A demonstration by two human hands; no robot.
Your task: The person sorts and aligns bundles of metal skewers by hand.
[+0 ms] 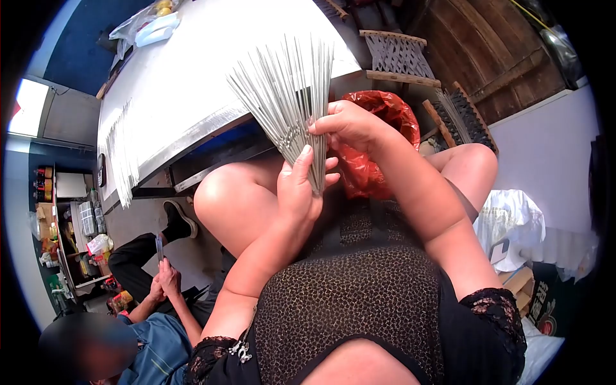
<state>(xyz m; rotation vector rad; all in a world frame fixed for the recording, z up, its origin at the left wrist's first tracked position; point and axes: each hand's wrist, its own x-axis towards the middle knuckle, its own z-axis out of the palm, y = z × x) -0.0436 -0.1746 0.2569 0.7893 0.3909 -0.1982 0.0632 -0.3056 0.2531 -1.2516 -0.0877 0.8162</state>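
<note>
A fanned bundle of thin, silvery metal skewers (276,90) rises in front of me, its tips spread wide over the table edge. My left hand (299,187) is wrapped round the lower, gathered end, with the thumb lying along the sticks. Higher up on the right side, my right hand (350,123) pinches some of the skewers between thumb and fingers. Another row of similar skewers (120,154) lies at the left end of the white table (186,77). Behind my right hand stands a bin lined with a red plastic bag (369,170).
A dark phone-like device (101,170) lies by the table's left edge. At lower left sits another person (157,346), holding a thin object. Low woven stools (401,54) stand at upper right. Shelves with goods (83,224) are at left, a white bag (510,221) at right.
</note>
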